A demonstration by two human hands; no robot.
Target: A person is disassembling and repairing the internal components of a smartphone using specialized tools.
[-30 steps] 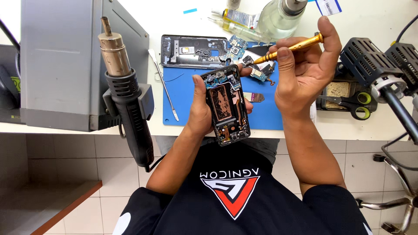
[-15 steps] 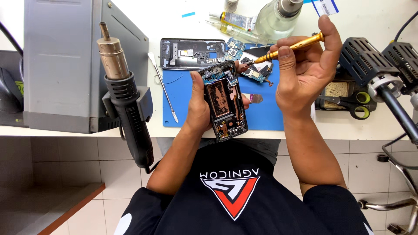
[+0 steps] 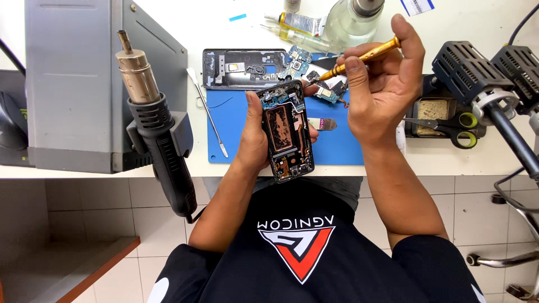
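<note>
At twelve o'clock on the white bench (image 3: 168, 163) stood a clear glass bottle (image 3: 351, 19) with a metal cap, and just beside it, at eleven o'clock of the bottle, lay a small tube (image 3: 300, 23) with a yellow-and-white label. A slim clear syringe-like tube (image 3: 297, 38) lay slanted beneath it. A small white label with blue print (image 3: 417, 6) sat at one o'clock by the top edge, and a short blue strip of tape (image 3: 237, 17) lay at eleven o'clock.

The left hand (image 3: 255, 140) was wrapped around an opened phone (image 3: 285, 132), thumb along its left edge and fingertips curled over the right edge, gripping it upright above the near edge of the blue mat (image 3: 236, 134). The phone's copper-coloured inner plate and circuit board faced up.

The right hand (image 3: 382, 84) was raised at two o'clock of the phone, fingers closed in a pinch on a gold-handled screwdriver (image 3: 359, 57), whose tip pointed toward ten o'clock, near loose circuit parts (image 3: 328, 90) on the mat. A dark phone frame (image 3: 241, 68) lay at twelve o'clock of the mat, a hot-air gun (image 3: 157, 129) hung at nine o'clock, and scissors (image 3: 443, 124) lay at three o'clock.
</note>
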